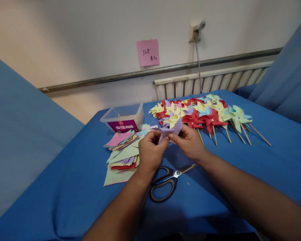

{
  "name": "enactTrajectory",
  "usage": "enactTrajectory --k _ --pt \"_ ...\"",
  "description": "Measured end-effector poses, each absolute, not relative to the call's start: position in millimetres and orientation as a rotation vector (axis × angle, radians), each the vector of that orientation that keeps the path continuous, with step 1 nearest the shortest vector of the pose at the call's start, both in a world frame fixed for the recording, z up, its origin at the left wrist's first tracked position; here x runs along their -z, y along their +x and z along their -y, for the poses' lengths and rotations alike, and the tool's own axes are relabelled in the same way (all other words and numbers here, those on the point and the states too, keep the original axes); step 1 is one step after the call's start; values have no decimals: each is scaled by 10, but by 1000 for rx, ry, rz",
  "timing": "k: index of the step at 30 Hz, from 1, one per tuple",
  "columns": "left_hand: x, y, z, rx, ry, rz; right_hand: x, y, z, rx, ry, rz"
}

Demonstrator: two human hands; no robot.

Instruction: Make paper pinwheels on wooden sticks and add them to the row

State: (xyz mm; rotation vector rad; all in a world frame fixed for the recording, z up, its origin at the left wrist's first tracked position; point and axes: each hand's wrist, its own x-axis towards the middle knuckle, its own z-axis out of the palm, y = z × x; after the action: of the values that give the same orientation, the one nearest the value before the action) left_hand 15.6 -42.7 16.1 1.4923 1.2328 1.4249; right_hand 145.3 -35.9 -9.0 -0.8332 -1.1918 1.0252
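Both hands hold one purple paper pinwheel (177, 128) above the table. My left hand (151, 150) pinches its left side between thumb and fingers. On the other side, my right hand (190, 140) grips it, with the thumb pressed near its middle. The two thumbs almost meet at the centre; whether a pin is there I cannot make out. Below the hands lies a pair of scissors (177, 173) with dark handles, its blades pointing right. Finished pinwheels (212, 118) in red, yellow, purple and green lie behind my right hand, on wooden sticks.
Left of my hands, stacks of coloured paper (122, 152) lie on the blue cloth (85, 187). A clear plastic box (122, 113) with a purple label stands behind them. At the wall are a radiator (215, 80), a pipe (115, 77) and a plugged-in cord (198, 63).
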Motion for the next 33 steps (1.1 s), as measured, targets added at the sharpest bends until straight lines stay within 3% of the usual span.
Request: enactTrajectory --k 33 --pt "-114 110 322 -1391 1271 -1162 66 1416 342 -1262 -809 1007"
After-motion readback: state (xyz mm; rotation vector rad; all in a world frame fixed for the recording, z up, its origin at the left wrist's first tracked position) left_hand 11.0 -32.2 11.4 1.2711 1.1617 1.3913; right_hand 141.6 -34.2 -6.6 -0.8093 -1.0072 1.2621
